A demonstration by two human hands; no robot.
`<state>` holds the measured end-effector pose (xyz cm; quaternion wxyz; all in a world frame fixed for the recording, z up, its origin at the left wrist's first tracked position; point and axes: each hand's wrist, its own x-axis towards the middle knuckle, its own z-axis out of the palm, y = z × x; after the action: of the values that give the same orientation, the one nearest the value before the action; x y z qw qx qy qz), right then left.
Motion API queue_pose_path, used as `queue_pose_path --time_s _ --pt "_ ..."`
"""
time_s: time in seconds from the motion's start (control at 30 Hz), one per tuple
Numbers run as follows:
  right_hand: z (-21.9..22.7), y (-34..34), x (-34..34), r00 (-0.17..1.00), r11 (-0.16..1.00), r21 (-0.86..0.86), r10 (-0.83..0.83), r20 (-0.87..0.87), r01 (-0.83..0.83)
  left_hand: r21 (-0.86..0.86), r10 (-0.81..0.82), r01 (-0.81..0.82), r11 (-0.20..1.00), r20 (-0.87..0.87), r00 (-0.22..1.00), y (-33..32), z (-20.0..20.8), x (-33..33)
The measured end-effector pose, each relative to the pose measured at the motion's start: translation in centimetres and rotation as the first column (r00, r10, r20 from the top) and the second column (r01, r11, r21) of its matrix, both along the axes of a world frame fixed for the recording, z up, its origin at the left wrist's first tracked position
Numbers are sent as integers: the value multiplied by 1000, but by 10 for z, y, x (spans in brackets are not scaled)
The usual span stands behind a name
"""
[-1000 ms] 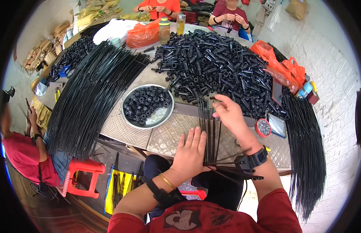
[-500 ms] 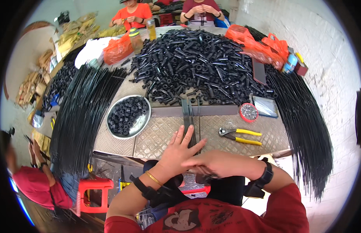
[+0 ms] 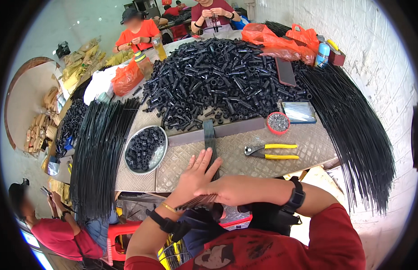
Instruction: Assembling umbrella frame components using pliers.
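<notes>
My left hand (image 3: pixel 197 174) lies flat, fingers stretched, over a narrow bundle of thin black rods (image 3: pixel 210 130). The bundle runs away from me across a grey ledge (image 3: pixel 245 127) toward a large heap of black plastic tube-like parts (image 3: pixel 227 76). Crossing under my left wrist, my right hand (image 3: pixel 227 190) is closed around thin dark rods, whose ends (image 3: pixel 199 202) stick out to its left. Whether they belong to the same bundle, I cannot tell. To the left stands a metal bowl (image 3: pixel 164 155) of short black ring-like pieces. Yellow-handled pliers (image 3: pixel 281 151) rest to the right.
Long black rods hang over the table's left (image 3: pixel 98 166) and right (image 3: pixel 357 135) sides. A red dish (image 3: pixel 279 131) of small metal pieces sits beside a clear flat box (image 3: pixel 299 112). A phone (image 3: pixel 285 72) leans on the heap. One co-worker (image 3: pixel 60 234) sits left; two others work across the table.
The whole view has shifted and tilted. My right hand has moved under my left wrist, and rod ends now show beside it. My left hand still lies on the bundle.
</notes>
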<state>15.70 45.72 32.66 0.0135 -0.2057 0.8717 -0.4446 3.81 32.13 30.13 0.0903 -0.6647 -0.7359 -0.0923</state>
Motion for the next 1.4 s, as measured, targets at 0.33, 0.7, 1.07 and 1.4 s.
queue_pose_path --time_s 0.33,0.7,1.07,1.4 --pt "-5 2 1 998 998 -70 -2 57 6 -49 21 -20 999 22 1000 -12 5 0" --pt "-6 1 -1 998 999 18 -35 47 34 360 -216 -278 891 873 437 -63 125 74" --pt "40 46 39 970 947 213 -236 -51 242 349 -378 -300 888 925 -44 -49 114 70" --pt "-1 259 60 433 163 537 -795 -425 827 218 -269 -279 935 950 -159 -33 130 58"
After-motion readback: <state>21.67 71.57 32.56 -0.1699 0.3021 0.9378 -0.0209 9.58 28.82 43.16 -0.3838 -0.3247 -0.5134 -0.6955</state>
